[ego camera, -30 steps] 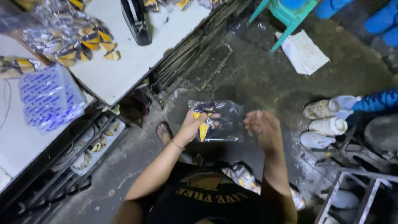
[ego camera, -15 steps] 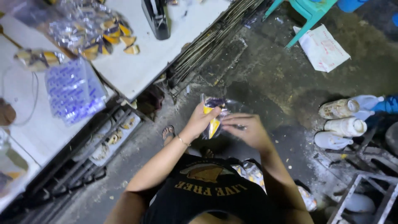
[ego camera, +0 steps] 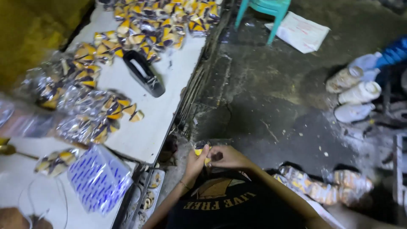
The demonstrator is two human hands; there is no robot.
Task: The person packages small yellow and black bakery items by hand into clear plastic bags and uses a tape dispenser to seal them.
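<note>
- Yellow-and-dark wrapped pieces point(ego camera: 152, 21) heaped on the white table point(ego camera: 148, 131)
- Black tape dispenser point(ego camera: 144, 73)
- Blue-printed clear bag point(ego camera: 99, 178)
- Teal stool point(ego camera: 267, 8)
- Black shirt point(ego camera: 229, 208), yellow lettering

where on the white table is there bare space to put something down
Bare patches: the white table between the black tool and the near edge, and the strip right of the tool toward the top edge. Crowded: the yellow-and-dark wrapped packets fill the left side and far end; the blue-printed bag stack takes the near corner.
</note>
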